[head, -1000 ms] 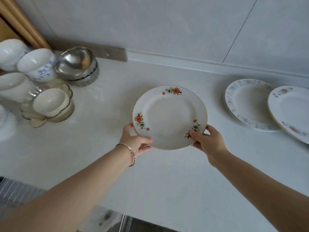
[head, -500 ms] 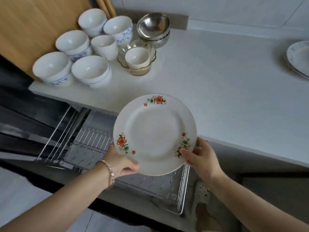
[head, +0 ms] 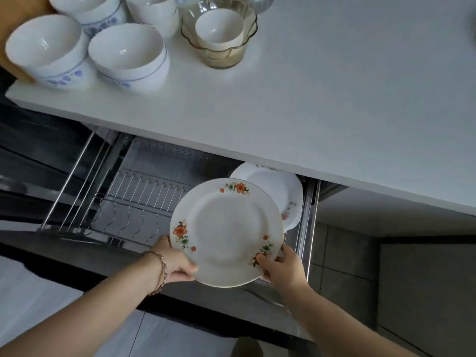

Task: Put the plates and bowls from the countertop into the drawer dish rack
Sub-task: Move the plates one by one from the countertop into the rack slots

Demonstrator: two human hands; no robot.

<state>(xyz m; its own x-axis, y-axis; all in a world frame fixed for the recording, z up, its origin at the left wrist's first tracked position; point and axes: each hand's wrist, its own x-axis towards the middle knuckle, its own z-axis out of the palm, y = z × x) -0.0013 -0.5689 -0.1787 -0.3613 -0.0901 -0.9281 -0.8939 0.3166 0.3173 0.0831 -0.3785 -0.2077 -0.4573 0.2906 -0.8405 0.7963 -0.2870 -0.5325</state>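
I hold a white plate with orange flowers [head: 228,231] in both hands, tilted above the right end of the open drawer dish rack [head: 144,199]. My left hand [head: 175,261] grips its lower left rim. My right hand [head: 280,266] grips its lower right rim. Behind it, another white plate [head: 279,186] stands in the rack at the far right, partly hidden by the plate I hold. Several white bowls with blue patterns [head: 128,54] stand on the white countertop [head: 322,112] at the upper left.
A glass bowl [head: 221,51] with a small white bowl inside sits on the countertop beside the other bowls. The countertop's front edge overhangs the back of the drawer. The rack's wire slots to the left hold nothing. A wooden board [head: 23,1] stands at the far left.
Both hands carried the flowered plate off the countertop and down toward the right end of the drawer rack. My view tilted down, so the rack and the plate standing in it show.
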